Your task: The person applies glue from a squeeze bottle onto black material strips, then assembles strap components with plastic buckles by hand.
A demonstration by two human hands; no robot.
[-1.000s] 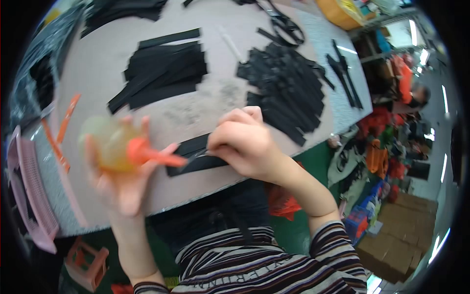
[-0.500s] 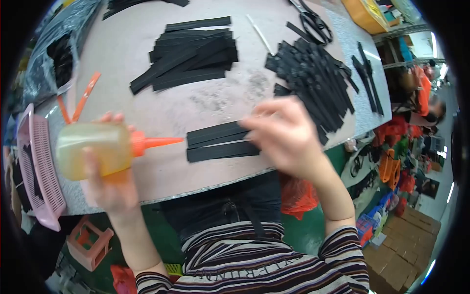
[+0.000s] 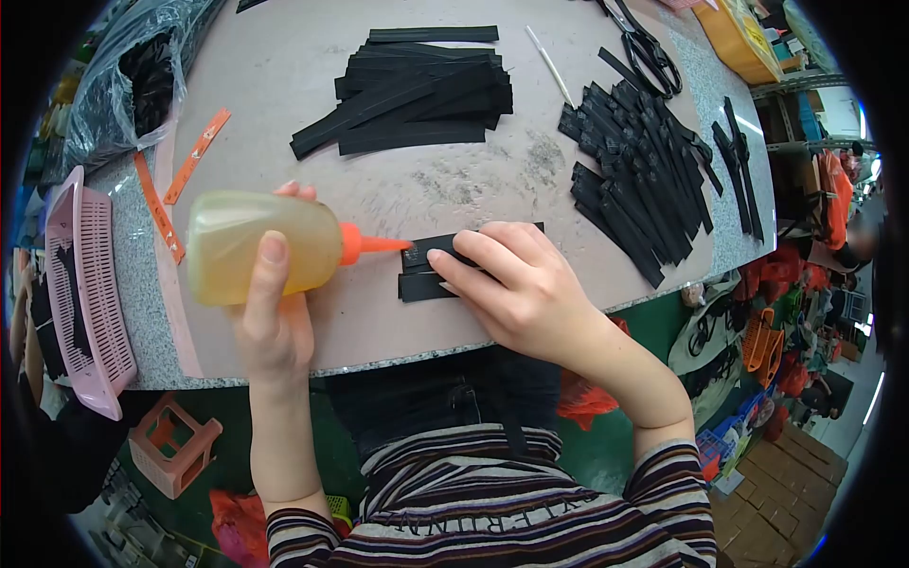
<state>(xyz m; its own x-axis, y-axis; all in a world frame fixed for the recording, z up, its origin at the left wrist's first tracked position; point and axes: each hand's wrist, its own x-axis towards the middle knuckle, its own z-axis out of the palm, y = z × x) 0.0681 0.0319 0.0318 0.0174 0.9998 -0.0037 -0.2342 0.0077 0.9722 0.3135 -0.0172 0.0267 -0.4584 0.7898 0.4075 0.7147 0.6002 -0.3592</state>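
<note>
My left hand (image 3: 272,303) is wrapped around a glue bottle (image 3: 222,251) of clear yellowish liquid, held on its side. The bottle's orange nozzle (image 3: 374,245) points right, and its tip meets the left end of a black strip (image 3: 436,242). A small shiny wet patch shows there. Below this strip lies a second black strip (image 3: 426,287). My right hand (image 3: 516,284) has its bent fingers closed down on the upper strip, pressing it to the table; the palm and fingers cover the middle of both strips.
Flat black strips (image 3: 417,90) are stacked at the back; more strips with shiny ends (image 3: 644,180) are heaped right. Scissors (image 3: 649,52) and a thin white stick (image 3: 551,66) lie behind. Orange strips (image 3: 197,156), a plastic bag (image 3: 104,104) and a pink basket (image 3: 104,284) are left.
The glue bottle has moved right and slightly up, bringing its nozzle onto the strip's end. My right hand has come down onto the strips. The view has shifted a little.
</note>
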